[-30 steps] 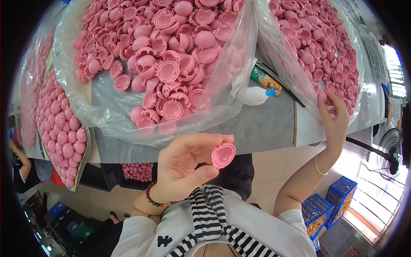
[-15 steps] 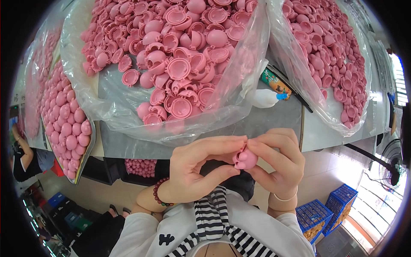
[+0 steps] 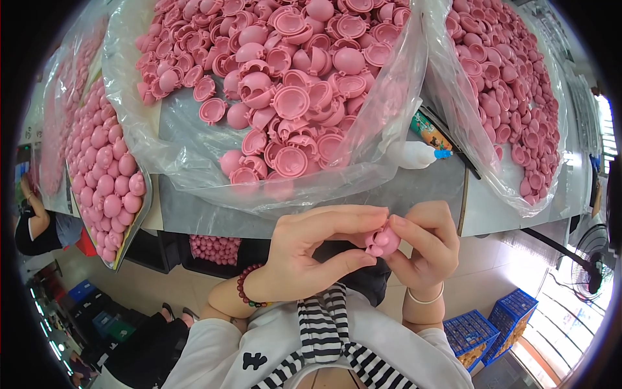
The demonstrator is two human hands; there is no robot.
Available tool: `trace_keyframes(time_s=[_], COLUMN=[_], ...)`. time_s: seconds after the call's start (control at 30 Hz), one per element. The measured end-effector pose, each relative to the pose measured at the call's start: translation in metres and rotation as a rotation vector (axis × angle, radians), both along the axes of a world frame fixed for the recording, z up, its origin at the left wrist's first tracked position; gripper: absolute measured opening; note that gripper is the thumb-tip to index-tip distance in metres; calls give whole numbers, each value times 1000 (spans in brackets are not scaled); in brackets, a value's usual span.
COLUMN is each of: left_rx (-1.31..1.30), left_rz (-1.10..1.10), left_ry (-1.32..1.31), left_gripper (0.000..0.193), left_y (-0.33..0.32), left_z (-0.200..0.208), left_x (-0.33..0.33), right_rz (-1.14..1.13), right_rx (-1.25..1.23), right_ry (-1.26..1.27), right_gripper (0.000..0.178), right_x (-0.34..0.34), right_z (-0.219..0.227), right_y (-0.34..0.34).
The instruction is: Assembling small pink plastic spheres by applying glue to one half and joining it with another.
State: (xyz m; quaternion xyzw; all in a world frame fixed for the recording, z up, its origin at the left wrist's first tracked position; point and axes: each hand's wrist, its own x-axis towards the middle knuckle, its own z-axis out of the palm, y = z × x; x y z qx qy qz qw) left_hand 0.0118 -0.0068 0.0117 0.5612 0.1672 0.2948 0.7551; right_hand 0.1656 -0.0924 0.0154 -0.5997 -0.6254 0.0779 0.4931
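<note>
One pink plastic ball [image 3: 389, 242] with small rounded knobs sits at the fingertips of both hands, just on the person's side of the worktable's [image 3: 363, 212] near edge. The left hand [image 3: 311, 249] pinches it from the left, thumb below and forefinger above; the right hand [image 3: 427, 243] grips it from the right, the fingers narrowed and hiding part of the shell. Whether its seam is closed cannot be told. The tabletop is grey, with a whitish section toward the right corner; beneath run beige floor tiles [image 3: 481, 262], with blue crates [image 3: 470, 334] at right. Beyond the near edge, a rumpled clear plastic sheet [image 3: 259, 202] stands between the hands and a heap of pink half-shells [image 3: 291, 104]. A second heap [image 3: 505, 97] lies toward the right edge. Between the heaps are a white squeeze bottle [image 3: 411, 155] with a blue tip, a green-and-orange packet [image 3: 430, 131] and a thin black rod [image 3: 470, 166]. Rounded pink balls [image 3: 107, 188] crowd the left edge
</note>
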Motion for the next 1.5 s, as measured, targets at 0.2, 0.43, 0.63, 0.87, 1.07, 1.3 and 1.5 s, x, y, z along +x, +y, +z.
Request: trace_keyframes(time_s=[0.2, 0.43, 0.63, 0.87, 1.07, 1.3, 1.5], left_rx=[152, -215, 103, -251, -720, -727, -772], left_rz=[10, 155, 106, -17, -290, -205, -226], left_ry=[-5, -20, -92, -81, -300, -277, -262], left_gripper=[43, 49, 43, 45, 54, 52, 50], left_y=[6, -6, 3, 4, 6, 6, 9], left_z=[-4, 3, -11, -1, -3, 1, 10], left_x=[0, 9, 4, 1, 2, -8, -27], right_rz=[-52, -6, 20, -99, -330, -231, -162], right_rx=[-18, 115, 155, 214, -230, -93, -98], right_ry=[-112, 138, 104, 247, 245, 537, 513], right_gripper=[38, 31, 30, 27, 42, 20, 20], right_x=[-7, -21, -21, 2, 19, 20, 12], right_z=[4, 2, -3, -2, 1, -4, -11], right_y=[-3, -2, -2, -2, 34, 26, 27])
